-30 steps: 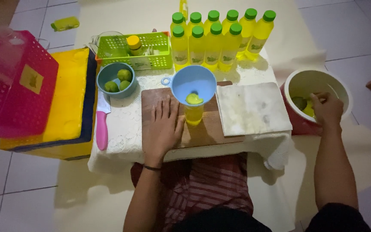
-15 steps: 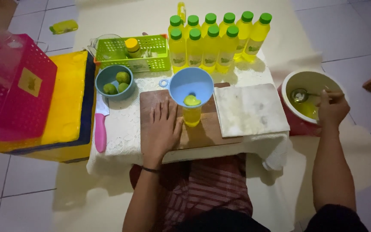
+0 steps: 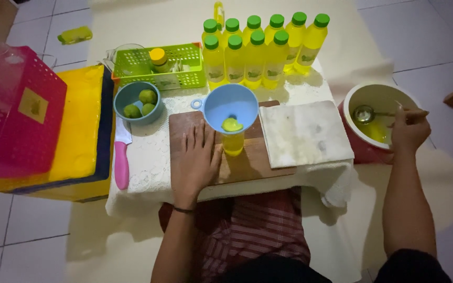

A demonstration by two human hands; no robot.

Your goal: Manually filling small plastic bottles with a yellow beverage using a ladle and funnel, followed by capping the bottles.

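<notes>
My left hand (image 3: 196, 162) lies flat on the wooden board (image 3: 242, 167), fingers spread, beside a bottle of yellow liquid (image 3: 233, 144) with a blue funnel (image 3: 230, 107) set in its neck. My right hand (image 3: 408, 129) grips the handle of a metal ladle (image 3: 365, 113) whose bowl hangs over yellow liquid inside a white-lined red bucket (image 3: 360, 149) at the right. A folded white cloth (image 3: 304, 133) covers the board's right half.
Several green-capped bottles of yellow liquid (image 3: 260, 50) stand at the table's back. A green basket (image 3: 158, 68), a blue bowl of limes (image 3: 136, 102) and a pink-handled knife (image 3: 121, 157) lie left. A pink crate (image 3: 19, 112) sits on yellow trays (image 3: 79, 131).
My right hand has risen out of the bucket, lifting the ladle from the liquid. My left hand has stayed flat on the board.
</notes>
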